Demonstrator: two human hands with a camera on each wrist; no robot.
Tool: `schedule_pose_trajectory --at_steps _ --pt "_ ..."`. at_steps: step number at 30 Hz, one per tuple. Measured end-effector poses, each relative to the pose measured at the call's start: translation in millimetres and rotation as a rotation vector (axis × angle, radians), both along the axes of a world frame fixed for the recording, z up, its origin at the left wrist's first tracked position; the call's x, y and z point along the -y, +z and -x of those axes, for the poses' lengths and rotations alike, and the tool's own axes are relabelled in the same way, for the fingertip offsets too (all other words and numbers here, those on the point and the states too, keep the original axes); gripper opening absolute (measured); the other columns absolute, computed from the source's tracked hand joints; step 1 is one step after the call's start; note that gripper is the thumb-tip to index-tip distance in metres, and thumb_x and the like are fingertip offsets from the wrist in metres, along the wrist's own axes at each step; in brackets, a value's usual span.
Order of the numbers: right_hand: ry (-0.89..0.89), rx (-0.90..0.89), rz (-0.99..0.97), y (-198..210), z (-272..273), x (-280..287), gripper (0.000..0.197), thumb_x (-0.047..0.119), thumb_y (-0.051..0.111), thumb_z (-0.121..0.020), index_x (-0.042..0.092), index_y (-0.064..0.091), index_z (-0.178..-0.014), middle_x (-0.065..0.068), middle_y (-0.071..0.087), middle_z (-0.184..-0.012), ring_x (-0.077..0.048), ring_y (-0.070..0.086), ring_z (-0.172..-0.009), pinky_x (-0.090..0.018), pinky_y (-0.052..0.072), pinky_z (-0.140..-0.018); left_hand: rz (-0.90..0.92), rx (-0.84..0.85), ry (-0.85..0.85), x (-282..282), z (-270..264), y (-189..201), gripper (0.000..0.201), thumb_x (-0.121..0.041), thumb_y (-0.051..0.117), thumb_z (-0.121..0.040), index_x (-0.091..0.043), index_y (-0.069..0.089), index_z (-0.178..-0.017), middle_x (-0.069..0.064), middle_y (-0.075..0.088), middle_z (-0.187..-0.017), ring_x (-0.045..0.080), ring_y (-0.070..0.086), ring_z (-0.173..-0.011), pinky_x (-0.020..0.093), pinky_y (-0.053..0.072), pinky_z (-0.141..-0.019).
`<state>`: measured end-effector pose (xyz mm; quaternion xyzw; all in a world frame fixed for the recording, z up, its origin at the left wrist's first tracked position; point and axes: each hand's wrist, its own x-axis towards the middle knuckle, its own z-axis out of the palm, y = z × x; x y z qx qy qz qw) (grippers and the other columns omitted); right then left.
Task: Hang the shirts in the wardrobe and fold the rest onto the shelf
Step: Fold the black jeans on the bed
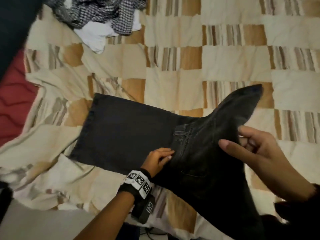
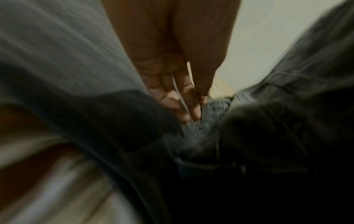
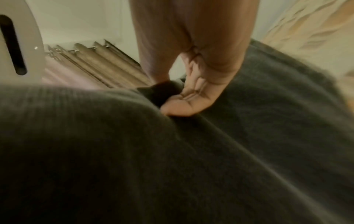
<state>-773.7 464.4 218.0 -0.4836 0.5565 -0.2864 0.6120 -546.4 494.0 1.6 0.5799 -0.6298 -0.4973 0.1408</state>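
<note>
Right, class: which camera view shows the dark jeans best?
The head view: it shows the jeans almost whole, legs lying flat on the bedspread, the left hand on them and the right hand lifting the top part. The wrist views show only blurred dark cloth around the fingers.

The person's forearms are bare, with no sleeve showing on the left one. The left wrist carries a black strap [image 1: 133,185] wrapped with a band of white tiles [image 1: 139,181], each printed with a black-and-white square code. Below it hangs a dark boxy camera unit [image 1: 146,211] bearing one more such code. At the right wrist only a dark cuff or strap [image 1: 310,196] shows, blurred. Both hands are bare.
</note>
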Motion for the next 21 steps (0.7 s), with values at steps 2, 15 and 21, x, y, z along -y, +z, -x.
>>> schedule_pose_trajectory --at_steps 2,15,21 --pt "0.049 0.037 0.022 1 -57 18 0.044 0.022 0.071 -0.076 -0.015 0.049 -0.081 -0.032 0.049 -0.060 -0.031 0.052 -0.057 -0.036 0.050 -0.058 -0.079 -0.210 0.321 -1 -44 13 0.023 -0.009 0.052 -0.094 -0.003 0.066 -0.112 0.005 0.072 -0.087 -0.002 0.064 -0.077 0.014 0.050 -0.074" --pt "0.496 -0.672 0.120 -134 -353 111 0.046 0.053 0.048 -0.090 0.009 0.060 -0.079 -0.013 0.067 -0.084 -0.032 0.064 -0.081 -0.039 0.053 -0.077 -0.181 -0.222 1.299 -55 -252 16 0.034 -0.029 0.040 -0.100 -0.010 0.060 -0.080 0.014 0.063 -0.095 0.027 0.057 -0.095 0.029 0.038 -0.079" --pt "0.585 -0.910 0.437 -167 -358 170 0.040 0.039 0.047 -0.095 0.004 0.057 -0.114 -0.019 0.060 -0.112 -0.036 0.056 -0.103 -0.040 0.045 -0.087 -0.152 -0.117 1.236 -60 -241 19 0.034 -0.028 0.067 -0.085 -0.014 0.057 -0.114 -0.001 0.062 -0.100 0.013 0.057 -0.094 0.010 0.040 -0.068"
